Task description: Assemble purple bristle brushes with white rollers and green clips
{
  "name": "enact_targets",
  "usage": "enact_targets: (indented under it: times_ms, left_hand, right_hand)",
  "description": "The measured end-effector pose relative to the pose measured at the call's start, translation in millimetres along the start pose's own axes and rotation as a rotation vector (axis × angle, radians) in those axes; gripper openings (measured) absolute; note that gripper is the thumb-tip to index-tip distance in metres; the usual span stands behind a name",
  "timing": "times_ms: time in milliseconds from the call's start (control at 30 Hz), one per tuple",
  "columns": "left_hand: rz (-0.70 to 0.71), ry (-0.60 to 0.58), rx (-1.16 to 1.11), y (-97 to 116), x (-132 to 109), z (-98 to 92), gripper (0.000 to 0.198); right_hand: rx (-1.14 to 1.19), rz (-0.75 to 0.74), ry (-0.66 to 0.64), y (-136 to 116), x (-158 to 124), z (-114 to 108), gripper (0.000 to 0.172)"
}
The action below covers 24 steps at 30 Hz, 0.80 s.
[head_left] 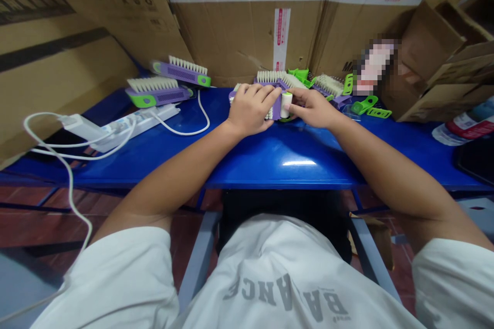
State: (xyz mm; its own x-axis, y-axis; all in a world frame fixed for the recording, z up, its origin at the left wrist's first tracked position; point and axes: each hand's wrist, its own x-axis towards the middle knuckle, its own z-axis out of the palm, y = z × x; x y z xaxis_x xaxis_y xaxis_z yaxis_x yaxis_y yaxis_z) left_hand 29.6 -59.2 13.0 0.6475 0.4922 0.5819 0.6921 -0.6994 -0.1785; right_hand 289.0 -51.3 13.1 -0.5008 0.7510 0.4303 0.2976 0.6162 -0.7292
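My left hand (252, 108) is closed over a purple brush (277, 111) with white bristles, fingers across its top; much of it is hidden under the palm. My right hand (314, 108) pinches a short white cylindrical piece (285, 105) at the brush's right end, thumb and forefinger against it. Just behind my hands lie more white-bristled brushes (270, 76) and a bright green plastic part (301, 77). Right of my right hand are another purple brush (328, 85) and loose green clips (365, 105).
Two purple-and-green brushes (158, 96) lie at the left, beside a white power strip (133, 124) with cables. Cardboard boxes (247, 31) wall off the back of the blue table (262, 162). An opened carton (432, 51) and a plastic bottle (465, 128) stand at the right.
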Motion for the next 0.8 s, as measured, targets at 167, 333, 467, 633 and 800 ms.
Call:
enact_targets:
  times_ms: [167, 333, 467, 633, 800]
  left_hand:
    - [0.007, 0.001, -0.003, -0.4, 0.3, 0.1, 0.078]
    - [0.018, 0.017, -0.001, 0.2, 0.0, 0.3, 0.077]
    - [0.018, 0.026, -0.010, 0.4, -0.1, 0.8, 0.077]
    - [0.007, 0.015, -0.017, 0.1, 0.1, 0.9, 0.078]
    - [0.008, -0.013, -0.011, 0.6, 0.5, -0.1, 0.079]
  right_hand:
    - [0.013, 0.003, -0.002, 6.3, 0.5, 0.2, 0.060]
    - [0.016, 0.021, 0.002, 9.7, 1.0, -0.6, 0.062]
    - [0.038, 0.050, 0.000, 8.3, 1.1, -0.9, 0.065]
    - [0.046, 0.043, -0.008, 5.6, 0.1, -1.6, 0.061]
    - [0.079, 0.070, -0.003, 10.4, -0.7, 0.0, 0.064]
